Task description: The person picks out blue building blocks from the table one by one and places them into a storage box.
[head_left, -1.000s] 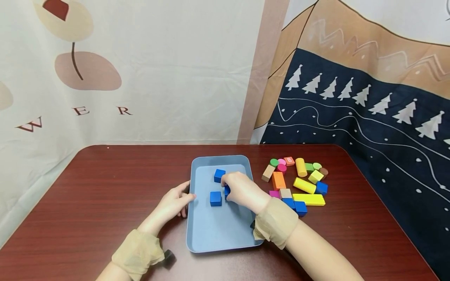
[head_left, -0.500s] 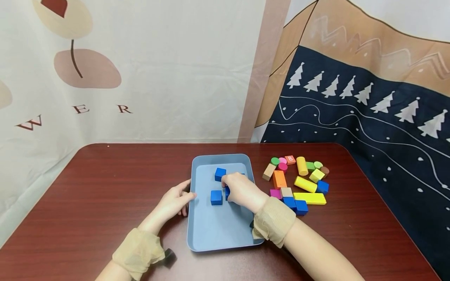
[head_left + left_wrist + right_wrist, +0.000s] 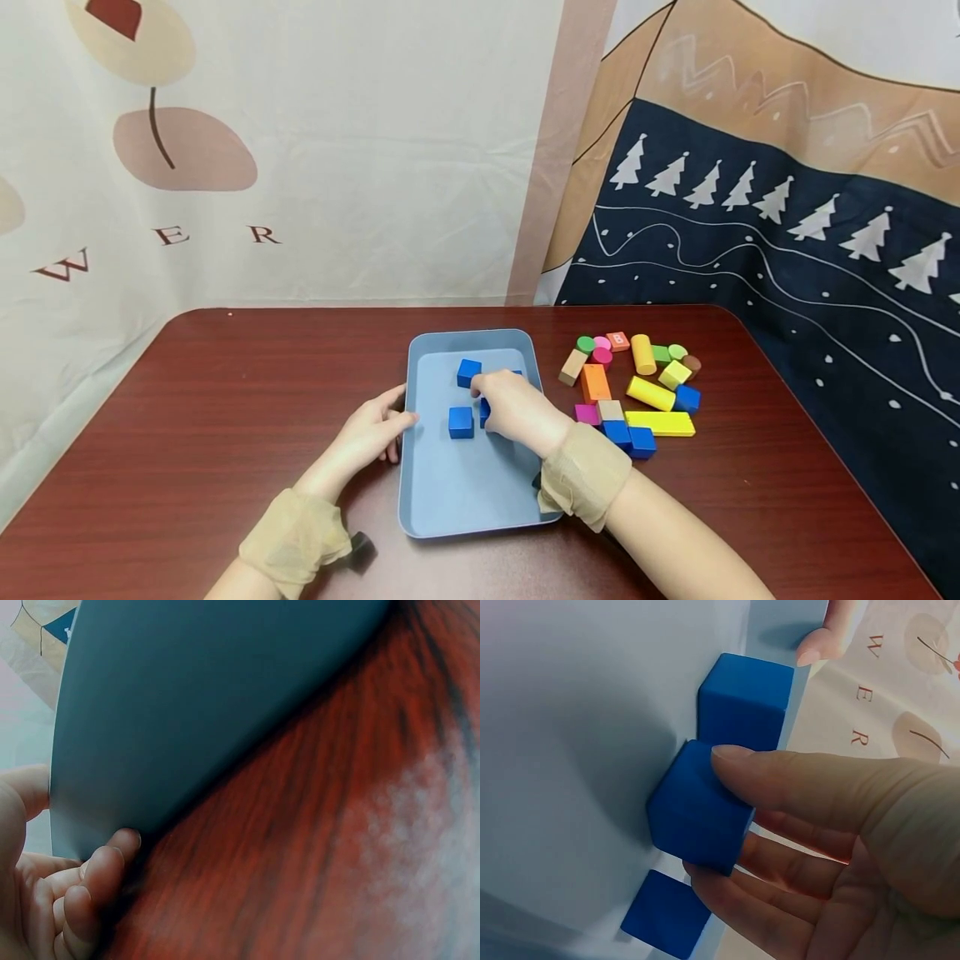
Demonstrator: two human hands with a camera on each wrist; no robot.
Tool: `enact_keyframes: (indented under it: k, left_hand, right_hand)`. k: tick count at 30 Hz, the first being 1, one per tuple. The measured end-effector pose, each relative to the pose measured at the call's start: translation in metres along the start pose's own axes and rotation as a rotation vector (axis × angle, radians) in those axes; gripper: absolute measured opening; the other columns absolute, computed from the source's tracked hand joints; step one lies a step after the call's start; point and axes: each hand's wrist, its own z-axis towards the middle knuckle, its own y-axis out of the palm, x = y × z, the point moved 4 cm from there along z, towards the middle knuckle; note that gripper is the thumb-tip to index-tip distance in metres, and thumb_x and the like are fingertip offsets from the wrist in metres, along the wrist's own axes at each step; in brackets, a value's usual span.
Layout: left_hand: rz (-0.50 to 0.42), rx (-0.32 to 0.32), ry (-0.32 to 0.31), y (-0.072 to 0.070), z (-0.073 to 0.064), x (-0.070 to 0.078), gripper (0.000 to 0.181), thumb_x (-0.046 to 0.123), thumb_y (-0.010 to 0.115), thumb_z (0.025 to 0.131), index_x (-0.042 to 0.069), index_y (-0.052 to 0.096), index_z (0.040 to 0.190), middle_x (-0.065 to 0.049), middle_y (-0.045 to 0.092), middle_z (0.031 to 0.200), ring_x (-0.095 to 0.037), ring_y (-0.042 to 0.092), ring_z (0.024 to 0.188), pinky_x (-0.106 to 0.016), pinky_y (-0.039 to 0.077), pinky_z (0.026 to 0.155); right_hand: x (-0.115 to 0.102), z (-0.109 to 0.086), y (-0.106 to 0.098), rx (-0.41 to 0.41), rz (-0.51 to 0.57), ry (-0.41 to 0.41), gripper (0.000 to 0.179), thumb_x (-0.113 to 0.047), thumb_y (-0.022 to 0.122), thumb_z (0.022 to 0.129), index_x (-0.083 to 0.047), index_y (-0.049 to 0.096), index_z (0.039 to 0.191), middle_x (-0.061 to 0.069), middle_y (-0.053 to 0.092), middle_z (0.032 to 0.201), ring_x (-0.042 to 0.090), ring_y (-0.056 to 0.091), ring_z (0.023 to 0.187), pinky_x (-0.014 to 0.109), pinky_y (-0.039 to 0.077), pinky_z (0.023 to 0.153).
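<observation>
A light blue tray (image 3: 480, 508) lies on the table with several blue cubes in it. My left hand (image 3: 377, 427) grips its left edge, thumb at the rim; curled fingers (image 3: 105, 874) meet the outer wall low down in the left wrist view. Inside the tray my right hand (image 3: 521, 408) pinches a blue cube (image 3: 697, 806) between thumb and fingers. In the head view that hand covers most of this cube. A second blue cube (image 3: 461, 422) sits just left of it, and a third blue cube (image 3: 469, 372) farther back. Behind the knuckles only a sliver of blue (image 3: 517, 372) shows.
Right of the tray, loose blocks lie close together on the dark red table (image 3: 225, 400): a yellow bar (image 3: 660, 423), an orange block (image 3: 596, 383), yellow cylinders, blue cubes (image 3: 642, 442) and small round pieces. Printed cloth (image 3: 375, 167) hangs behind the table.
My right hand has shifted very slightly toward me over the tray, and a sliver of blue now shows behind it. The left hand keeps its hold on the tray.
</observation>
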Motion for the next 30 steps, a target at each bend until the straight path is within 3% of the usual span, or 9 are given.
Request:
enact_keyframes:
  k: [21,30]
  left_hand:
    - [0.004,0.004,0.000,0.000,0.001,-0.002,0.063,0.021,0.062,0.091,0.002,0.036,0.145,-0.006,0.058,0.059,-0.025,0.054,0.043,-0.034,0.047,0.045]
    - [0.000,0.001,0.008,0.000,0.000,-0.001,0.063,0.020,0.063,0.091,0.002,0.037,0.145,-0.006,0.057,0.058,-0.024,0.054,0.043,-0.034,0.047,0.044]
  right_hand:
    - [0.001,-0.018,-0.033,0.055,0.025,0.053,0.040,-0.015,0.073,0.085,-0.004,0.063,0.122,0.013,0.063,0.119,0.025,0.058,0.105,0.039,0.052,0.085]
    - [0.012,-0.034,-0.051,0.186,0.030,0.065,0.023,-0.018,0.068,0.090,-0.005,0.070,0.109,0.007,0.068,0.096,0.020,0.060,0.083,0.031,0.054,0.073]
